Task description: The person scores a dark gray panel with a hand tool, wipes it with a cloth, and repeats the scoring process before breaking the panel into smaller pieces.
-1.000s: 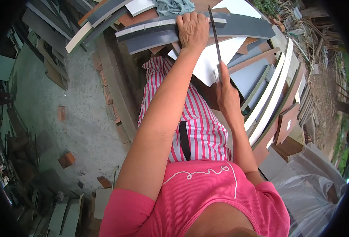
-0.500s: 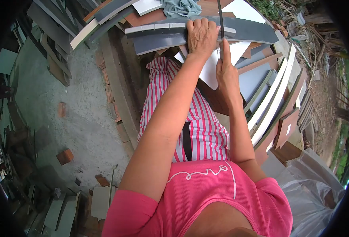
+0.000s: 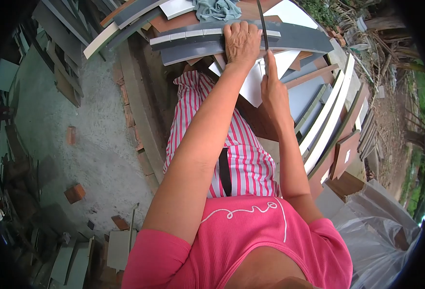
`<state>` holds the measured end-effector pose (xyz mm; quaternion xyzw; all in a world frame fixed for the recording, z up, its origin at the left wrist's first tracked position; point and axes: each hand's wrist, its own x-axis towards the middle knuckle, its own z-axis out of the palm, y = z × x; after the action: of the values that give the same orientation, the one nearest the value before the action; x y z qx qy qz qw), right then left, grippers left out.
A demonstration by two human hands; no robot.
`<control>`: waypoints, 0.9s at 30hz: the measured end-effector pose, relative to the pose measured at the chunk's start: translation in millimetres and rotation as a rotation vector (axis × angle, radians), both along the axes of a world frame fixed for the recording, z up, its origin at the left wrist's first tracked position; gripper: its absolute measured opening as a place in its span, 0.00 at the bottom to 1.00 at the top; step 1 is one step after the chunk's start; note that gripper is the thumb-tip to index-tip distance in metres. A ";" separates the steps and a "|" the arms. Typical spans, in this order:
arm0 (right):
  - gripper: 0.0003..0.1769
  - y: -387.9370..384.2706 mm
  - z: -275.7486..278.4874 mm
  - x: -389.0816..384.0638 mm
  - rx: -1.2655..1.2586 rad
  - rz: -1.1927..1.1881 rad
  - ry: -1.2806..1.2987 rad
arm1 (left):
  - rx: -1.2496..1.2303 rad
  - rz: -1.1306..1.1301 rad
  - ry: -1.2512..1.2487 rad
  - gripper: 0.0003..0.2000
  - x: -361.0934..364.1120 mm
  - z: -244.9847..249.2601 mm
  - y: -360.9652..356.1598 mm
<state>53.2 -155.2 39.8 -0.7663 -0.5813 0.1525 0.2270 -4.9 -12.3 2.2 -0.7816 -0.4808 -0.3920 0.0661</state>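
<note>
The left hand (image 3: pixel 242 45) lies across the narrow grey strip (image 3: pixel 193 34), fingers curled over it and grasping it against the dark grey board (image 3: pixel 306 41); the strip lies lengthwise on that board, its ends extending past both sides of the hand; the right hand (image 3: pixel 276 98) has its fingers clenched on the lower end of the dark blade (image 3: pixel 263 29), index finger extended along it; the blade crosses the strip just beside the left hand; contact with the strip cannot be determined; a blue-grey cloth (image 3: pixel 216 9) lies beyond the strip; a white panel (image 3: pixel 252 91) lies below the board.
</note>
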 end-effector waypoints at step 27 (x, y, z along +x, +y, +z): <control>0.37 -49.6 -4.6 -6.6 -0.129 -0.029 0.083 | 0.041 0.029 -0.023 0.10 -2.3 -3.1 4.4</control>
<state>46.6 -204.8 35.2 -0.7808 -0.5491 0.2181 0.2032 -7.2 -7.8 -0.9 -0.7684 -0.4847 -0.4098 0.0820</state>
